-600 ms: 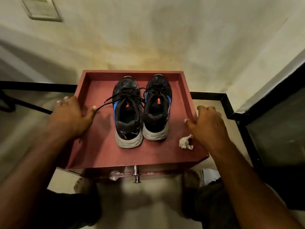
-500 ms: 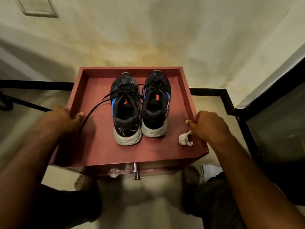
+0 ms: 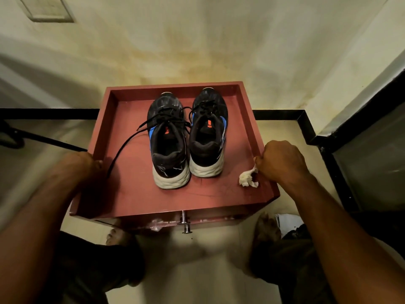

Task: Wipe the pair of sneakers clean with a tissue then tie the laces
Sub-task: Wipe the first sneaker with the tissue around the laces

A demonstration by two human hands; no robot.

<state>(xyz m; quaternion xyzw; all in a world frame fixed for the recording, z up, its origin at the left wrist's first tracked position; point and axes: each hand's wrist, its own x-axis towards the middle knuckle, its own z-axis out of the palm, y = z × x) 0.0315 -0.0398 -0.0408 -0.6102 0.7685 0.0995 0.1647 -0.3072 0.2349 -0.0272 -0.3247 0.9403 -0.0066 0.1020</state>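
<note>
- Seemingly nothing is wiped yet: both sneakers (image 3: 186, 139) sit mid-frame on the red stand (image 3: 252, 119), laces loose.
- Left hand (image 3: 84, 164) curls over the stand's left rim.
- Right hand (image 3: 282, 161) pinches the tissue (image 3: 247, 177); lifting it to a shoe looks next.

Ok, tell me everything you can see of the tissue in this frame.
The tissue is a small white crumpled wad, paper by the look of it, twisted into a thin tail at its upper end. It lies on the red tray top near the right rim, right of the sneakers and apart from them. The right hand, gripping that rim, seems to pinch the tail; the wad's lower part rests on the surface.
</note>
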